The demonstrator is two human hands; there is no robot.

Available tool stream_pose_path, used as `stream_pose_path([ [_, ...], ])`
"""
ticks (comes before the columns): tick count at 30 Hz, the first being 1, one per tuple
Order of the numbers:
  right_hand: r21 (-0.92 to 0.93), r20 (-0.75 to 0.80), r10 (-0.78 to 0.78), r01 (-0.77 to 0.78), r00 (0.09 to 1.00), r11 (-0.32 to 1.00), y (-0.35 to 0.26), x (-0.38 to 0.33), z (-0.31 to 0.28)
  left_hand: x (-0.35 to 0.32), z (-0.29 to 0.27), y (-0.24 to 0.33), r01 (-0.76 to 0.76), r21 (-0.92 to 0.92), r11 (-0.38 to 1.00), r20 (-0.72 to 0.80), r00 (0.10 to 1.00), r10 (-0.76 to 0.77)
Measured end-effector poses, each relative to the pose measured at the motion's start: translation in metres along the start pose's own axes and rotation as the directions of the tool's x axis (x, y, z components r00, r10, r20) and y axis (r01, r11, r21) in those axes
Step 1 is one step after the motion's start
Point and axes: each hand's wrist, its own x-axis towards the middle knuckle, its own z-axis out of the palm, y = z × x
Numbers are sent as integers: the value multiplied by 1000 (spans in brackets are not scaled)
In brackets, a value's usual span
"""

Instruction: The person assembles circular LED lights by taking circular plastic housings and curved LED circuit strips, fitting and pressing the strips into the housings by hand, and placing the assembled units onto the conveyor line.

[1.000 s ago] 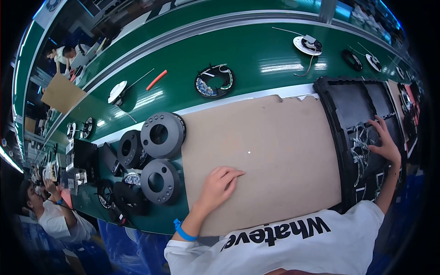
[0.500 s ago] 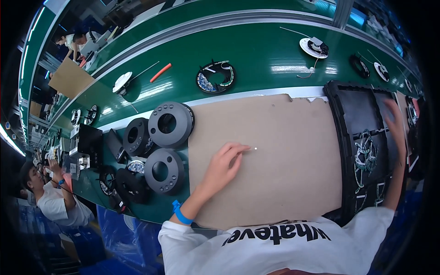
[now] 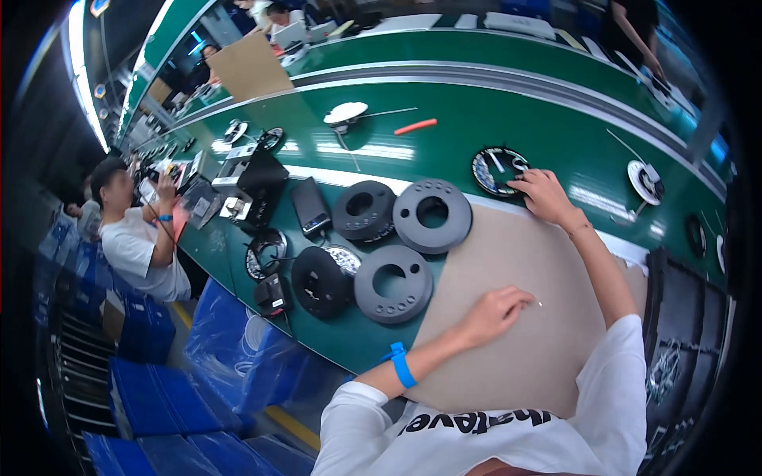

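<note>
Green conveyor bench [image 3: 476, 103] sweeps across the upper half of the frame, bent by the lens. On its near edge, centre to lower right, a brown cardboard sheet [image 3: 508, 349] lies flat. At the far right edge sits a black tray [image 3: 675, 317] with wired parts, partly cut off by the rim. Left of the cardboard, a cluster of grey ring-shaped discs [image 3: 393, 283] — one at centre, one above it just left of centre, a darker one beside that, all close together and lying flat. A round black part with white wires [image 3: 498, 170] rests on the green belt in the upper right-centre, just past the cardboard's far edge. Right hand [image 3: 544, 193] is stretched out to it, fingertips on its right rim, fingers curled loosely; whether they actually grip it — cannot tell. Left hand [image 3: 494, 311] lies on the cardboard in the lower centre, fingers bent and drawn together over a very small pale piece [image 3: 540, 302] at the fingertips; too small to say what it is or whether it is pinched. Blue wristband [image 3: 402, 366] on the left forearm. An orange tool [image 3: 415, 126] lies on the belt, upper centre. Another person in a white shirt [image 3: 135, 238] sits at the left edge.
</note>
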Motion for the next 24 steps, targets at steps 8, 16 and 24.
stream_pose_path([
  [8, 93, -183, -5, 22, 983, 995, -21, 5, 0, -3, -4, 7, 64, -33, 997, 16, 998, -63],
  [16, 395, -218, 274, -172, 937, 903, -89, -97, -36, -9, -8, -2, 292, -724, 626, -76, 867, -492],
  [24, 507, 1, 407, -351, 913, 787, -140, -174, -39, -7, -15, 3, 344, -652, 676, 54, 910, -411],
])
